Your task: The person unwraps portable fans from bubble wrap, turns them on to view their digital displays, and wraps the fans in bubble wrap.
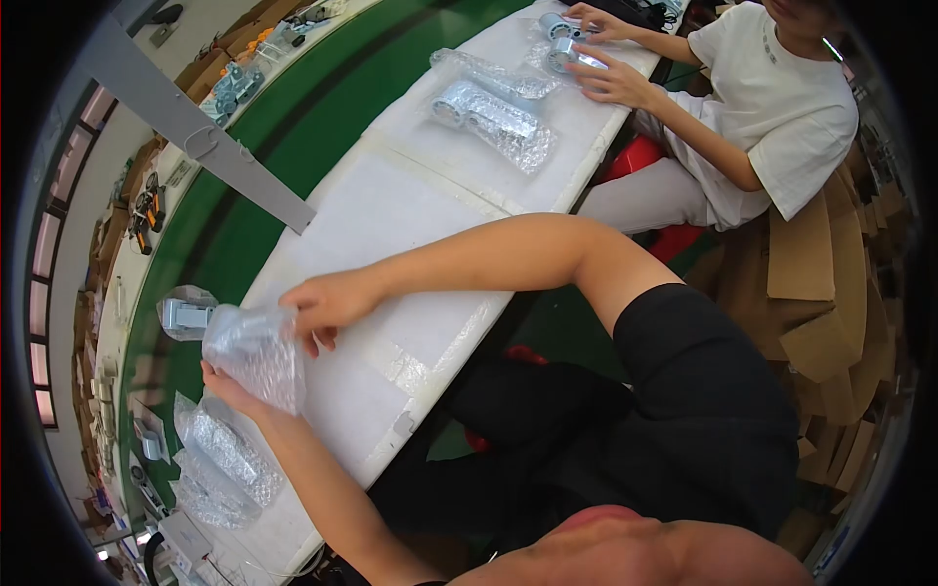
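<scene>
Work line: a long tabletop (371, 215) with a pale covering runs diagonally across the view, beside a green belt (332, 107).
Bubble-wrap bag: raised in both hands at the belt-side edge of the tabletop; its contents cannot be made out.
Left hand (234, 391): grip closed on the bubble-wrap bag (256, 356), supporting its lower side.
Right hand (337, 301): grip grasping the bag's edge, fingers curled; slight blur here.
Wrapped unit (188, 317): light blue, in clear wrapping, on the belt just beyond the bag.
Bag pile (227, 467): several bubble-wrap pieces overlapping beside the left forearm; whether they hold anything is uncertain.
Grey post (210, 137): slants across the belt in view and meets the tabletop edge between the bag and the farther goods; the chief obstruction on that side.
Farther goods: a bubble-wrapped device (484, 112) lies well apart from the hands, with another bubble-wrap piece (498, 73) just beside it.
Co-worker (772, 107): white top, seated on a red stool (637, 156), both hands at a light blue device (564, 51).
Cartons (816, 278): brown, opened, heaped behind the co-worker.
Opposite bench (132, 234): across the belt, bearing assorted parts.
</scene>
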`<state>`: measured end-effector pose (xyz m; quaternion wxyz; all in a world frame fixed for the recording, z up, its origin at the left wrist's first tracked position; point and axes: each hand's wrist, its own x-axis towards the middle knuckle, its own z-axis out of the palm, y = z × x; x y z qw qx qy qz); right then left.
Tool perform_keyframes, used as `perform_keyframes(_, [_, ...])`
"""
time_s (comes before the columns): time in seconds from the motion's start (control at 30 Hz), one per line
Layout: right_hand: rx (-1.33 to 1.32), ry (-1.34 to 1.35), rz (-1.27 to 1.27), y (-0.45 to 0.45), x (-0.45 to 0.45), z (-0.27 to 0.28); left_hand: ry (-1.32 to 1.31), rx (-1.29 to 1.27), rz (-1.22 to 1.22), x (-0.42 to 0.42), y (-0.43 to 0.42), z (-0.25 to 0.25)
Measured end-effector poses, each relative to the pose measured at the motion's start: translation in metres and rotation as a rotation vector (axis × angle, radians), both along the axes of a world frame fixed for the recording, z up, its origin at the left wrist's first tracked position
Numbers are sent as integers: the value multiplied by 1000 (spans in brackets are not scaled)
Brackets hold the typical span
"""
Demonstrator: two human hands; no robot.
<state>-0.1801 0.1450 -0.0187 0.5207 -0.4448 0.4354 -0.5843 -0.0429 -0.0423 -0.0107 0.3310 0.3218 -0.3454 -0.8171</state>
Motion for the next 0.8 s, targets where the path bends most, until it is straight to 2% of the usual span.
perform_keyframes(0.03, [2, -5, 8, 1, -6, -1, -5, 2, 8, -6, 9, 8])
perform_keyframes(0.1, [39, -52, -169, 3, -21, 2, 112, 79, 41, -13, 23, 21])
perform_keyframes(0.17, [-16, 79, -276, 4, -36, 5, 202, 18, -58, -12, -8, -12])
perform_keyframes(0.23, [14, 57, -480, 6, -48, 9, 202, -99, -217, -14, 5, -16])
perform_keyframes(0.27, [0, 65, -500, 2, -62, 0, 170, -116, -271, -15, 13, -16])
perform_keyframes(0.37, [9, -1, -506, 6, -74, -1, 29, -79, -199, -21, 51, 6])
perform_keyframes(0.43, [32, -204, -498, 8, -70, 10, -54, -134, -464, -19, 56, 11])
perform_keyframes(0.57, [84, -284, -537, 1, -58, 20, -15, -236, -444, -13, 50, 2])
perform_keyframes(0.7, [-135, -133, -702, -1, -76, -4, -18, -347, -407, -21, 49, -5])
perform_keyframes(0.77, [-120, 276, -721, 2, -83, -7, -48, -381, -299, -18, 50, 0])
perform_keyframes(0.8, [-158, 227, -705, 3, -80, -5, -75, -425, -268, -17, 51, 1])
